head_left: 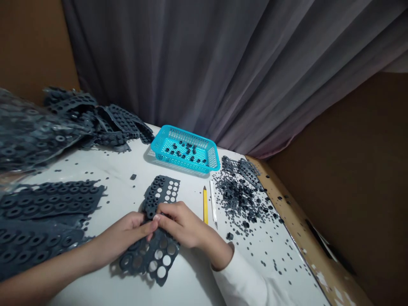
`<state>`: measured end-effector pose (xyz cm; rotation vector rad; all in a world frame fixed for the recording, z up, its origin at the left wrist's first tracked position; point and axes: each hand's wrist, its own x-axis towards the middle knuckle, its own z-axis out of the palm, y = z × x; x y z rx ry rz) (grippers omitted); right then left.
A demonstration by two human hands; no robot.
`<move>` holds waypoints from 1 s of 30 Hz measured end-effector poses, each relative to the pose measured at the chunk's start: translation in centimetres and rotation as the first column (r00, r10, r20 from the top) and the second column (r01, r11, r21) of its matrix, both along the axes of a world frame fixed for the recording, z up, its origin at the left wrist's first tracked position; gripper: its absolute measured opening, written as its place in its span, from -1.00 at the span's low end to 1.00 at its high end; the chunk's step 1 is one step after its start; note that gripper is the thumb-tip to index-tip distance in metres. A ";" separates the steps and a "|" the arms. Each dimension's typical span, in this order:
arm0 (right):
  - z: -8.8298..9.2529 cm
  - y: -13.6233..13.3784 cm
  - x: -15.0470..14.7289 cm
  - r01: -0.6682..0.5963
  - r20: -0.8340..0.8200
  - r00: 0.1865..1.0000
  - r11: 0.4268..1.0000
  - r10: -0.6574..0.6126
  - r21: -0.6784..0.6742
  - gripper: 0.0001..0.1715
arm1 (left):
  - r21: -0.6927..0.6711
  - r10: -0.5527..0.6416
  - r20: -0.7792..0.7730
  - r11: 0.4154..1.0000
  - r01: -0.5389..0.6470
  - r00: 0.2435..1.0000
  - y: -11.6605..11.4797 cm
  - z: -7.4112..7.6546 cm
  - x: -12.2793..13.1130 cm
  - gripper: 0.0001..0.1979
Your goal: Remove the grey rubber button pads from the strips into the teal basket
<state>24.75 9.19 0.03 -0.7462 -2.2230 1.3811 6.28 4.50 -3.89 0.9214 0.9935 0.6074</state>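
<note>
A dark grey rubber sheet point(157, 193) with rows of rings and punched-out holes lies on the white table point(121, 165) in front of me. My left hand point(123, 236) and my right hand point(181, 225) meet over its middle, fingers pressed together and pinching the sheet. The sheet's near part point(149, 261) shows below my hands, with several holes open to the table. What the fingertips grip beyond the sheet is hidden.
A turquoise basket point(210, 157) with small dark rings stands behind the sheet. A yellow pencil point(205, 204) and a white tool point(213, 202) lie to the right, beside a heap of loose rings point(239, 197). More rubber sheets point(47, 199) pile up at the left. A curtain hangs behind.
</note>
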 end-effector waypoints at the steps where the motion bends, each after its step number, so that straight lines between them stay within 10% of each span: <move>1: -0.3 0.1 0.0 0.002 -0.031 1.000 0.999 -0.004 -0.052 -0.63 | 0.023 -0.007 -0.006 1.000 0.008 1.000 -0.1 -0.2 0.0 -0.46; 11: -3.6 0.4 -1.0 0.033 -0.347 0.901 0.837 -0.262 -0.547 -0.49 | -0.055 0.133 0.019 0.990 -0.132 0.991 -0.5 0.6 0.7 -0.36; 22: -4.4 0.3 -1.7 -0.015 -0.386 0.823 0.663 -0.417 -0.749 -0.50 | -0.144 0.190 0.135 0.975 -0.170 0.972 -0.6 1.0 0.5 -0.47; 30: -5.0 0.7 -1.7 -0.035 -0.403 0.818 0.664 -0.411 -0.747 -0.56 | -0.164 0.193 0.101 0.971 -0.175 0.976 -0.9 1.2 0.2 -0.43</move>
